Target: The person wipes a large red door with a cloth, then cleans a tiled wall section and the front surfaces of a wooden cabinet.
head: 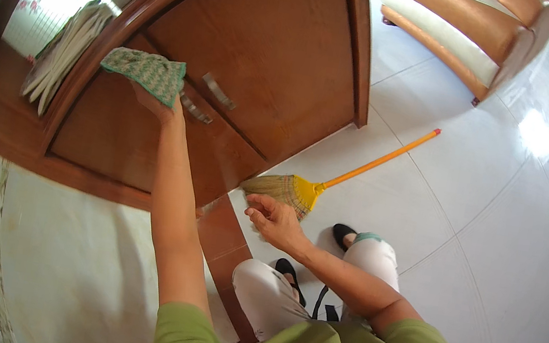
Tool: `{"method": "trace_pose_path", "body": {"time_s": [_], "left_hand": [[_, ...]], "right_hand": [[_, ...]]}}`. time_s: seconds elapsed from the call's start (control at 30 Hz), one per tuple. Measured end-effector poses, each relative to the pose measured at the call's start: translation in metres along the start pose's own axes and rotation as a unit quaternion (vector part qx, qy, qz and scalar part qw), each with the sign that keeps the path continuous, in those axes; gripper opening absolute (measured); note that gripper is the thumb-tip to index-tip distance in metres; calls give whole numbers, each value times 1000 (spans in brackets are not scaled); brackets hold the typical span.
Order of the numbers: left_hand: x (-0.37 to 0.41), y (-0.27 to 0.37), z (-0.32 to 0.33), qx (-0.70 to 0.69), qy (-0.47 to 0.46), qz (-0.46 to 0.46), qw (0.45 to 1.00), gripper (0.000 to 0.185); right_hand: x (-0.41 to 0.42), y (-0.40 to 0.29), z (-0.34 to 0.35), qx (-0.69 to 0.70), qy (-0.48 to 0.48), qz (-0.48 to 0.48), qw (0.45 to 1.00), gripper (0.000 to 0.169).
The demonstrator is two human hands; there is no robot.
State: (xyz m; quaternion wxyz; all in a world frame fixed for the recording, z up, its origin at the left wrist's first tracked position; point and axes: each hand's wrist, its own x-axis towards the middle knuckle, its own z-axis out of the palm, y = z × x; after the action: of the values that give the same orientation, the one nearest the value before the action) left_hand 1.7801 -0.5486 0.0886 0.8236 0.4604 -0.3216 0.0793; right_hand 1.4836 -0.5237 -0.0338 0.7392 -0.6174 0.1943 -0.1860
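A green-and-white knitted cloth [147,71] drapes over the fingers of my left hand [155,103], which stretches out to the front of a brown wooden cabinet [268,45]. The cloth hides most of those fingers, along the upper edge of the left door [107,127]. Two metal handles, one on the left door [195,108] and one on the right door [218,91], sit just beside the cloth. My right hand [276,225] hovers with nothing in it, fingers loosely bent and apart. Below it in the picture are the straw bristles of a broom [272,186].
The broom's orange handle [382,159] extends across the white tiled floor [451,288]. A stack of pale, flat items [68,55] stands on the cabinet's shelf at left. At upper right is a tan and white sofa [455,33]. A pale wall [71,246] borders the left side.
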Motion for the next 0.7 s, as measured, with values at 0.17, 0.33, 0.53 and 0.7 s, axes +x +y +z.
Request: {"method": "trace_pose_path", "body": {"time_s": [0.17, 0.33, 0.53, 0.7], "left_hand": [[26, -45, 57, 746, 111, 169, 634, 56], [21, -94, 139, 721, 107, 308, 611, 75], [-7, -124, 254, 616, -120, 459, 629, 67], [-58, -172, 273, 641, -188, 464, 581, 53]], "right_hand": [[4, 1, -29, -82, 61, -84, 991, 27], [7, 27, -46, 244, -31, 67, 967, 31], [-4, -10, -88, 343, -46, 198, 917, 31], [-8, -28, -105, 422, 13, 197, 885, 27]]}}
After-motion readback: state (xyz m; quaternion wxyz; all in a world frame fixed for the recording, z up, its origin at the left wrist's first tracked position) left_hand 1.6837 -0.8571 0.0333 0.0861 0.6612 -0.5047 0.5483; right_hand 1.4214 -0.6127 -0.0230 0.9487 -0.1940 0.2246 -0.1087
